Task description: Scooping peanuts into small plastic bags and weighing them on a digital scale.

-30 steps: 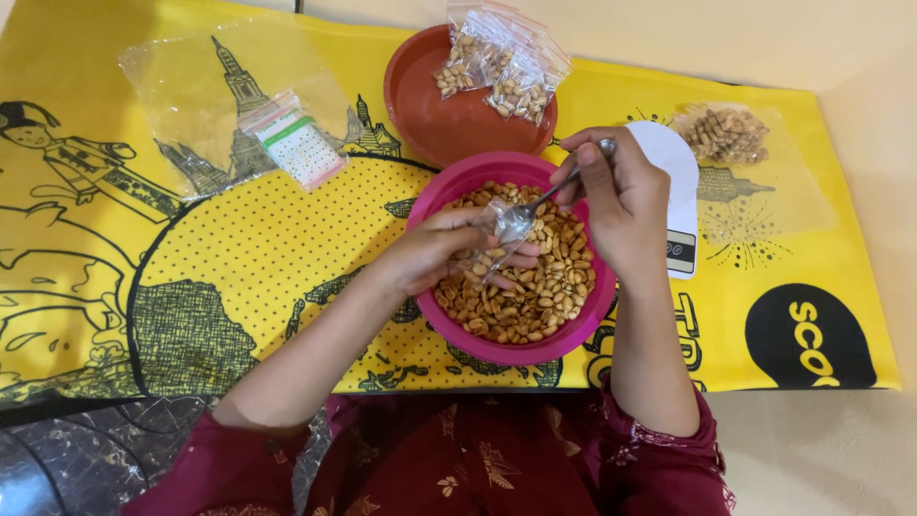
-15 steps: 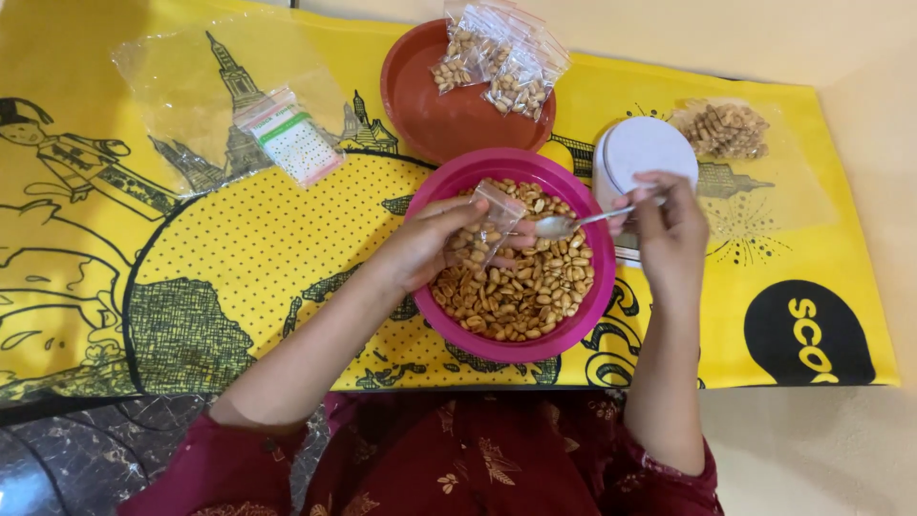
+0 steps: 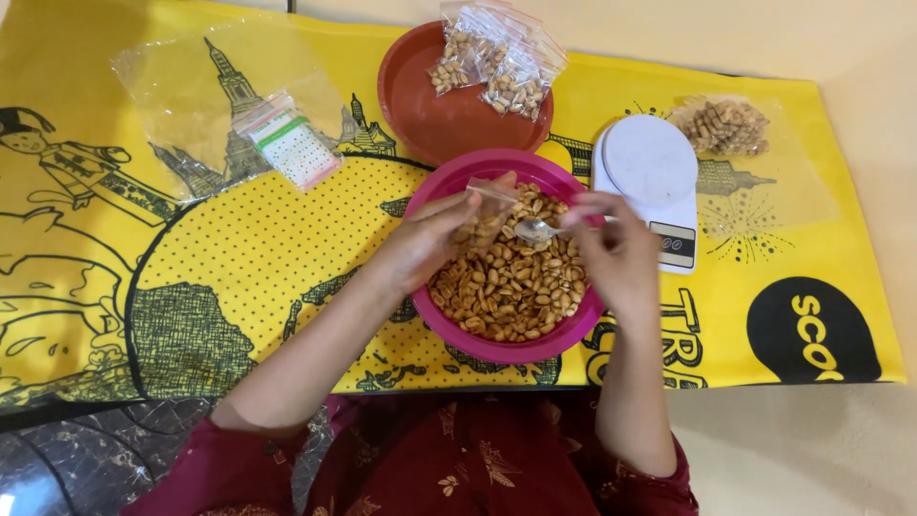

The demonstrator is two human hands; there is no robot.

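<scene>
A pink bowl (image 3: 573, 330) full of roasted peanuts (image 3: 511, 287) sits in front of me on the yellow printed mat (image 3: 239, 277). My left hand (image 3: 430, 239) holds a small clear plastic bag (image 3: 487, 215) over the bowl, with some peanuts in it. My right hand (image 3: 616, 248) grips a metal spoon (image 3: 537, 229), its bowl just at the bag's mouth above the peanuts.
A red-brown bowl (image 3: 425, 115) behind holds two filled peanut bags (image 3: 492, 62). A white kitchen scale (image 3: 650, 182) stands right of the pink bowl, with another filled bag (image 3: 731, 126) past it. A stack of empty clear bags (image 3: 287, 143) lies on a large clear plastic sheet at the left.
My right hand swung out to the right with the spoon, then came back in and lower, bringing the spoon to the bag's mouth. The left hand kept the bag over the bowl.
</scene>
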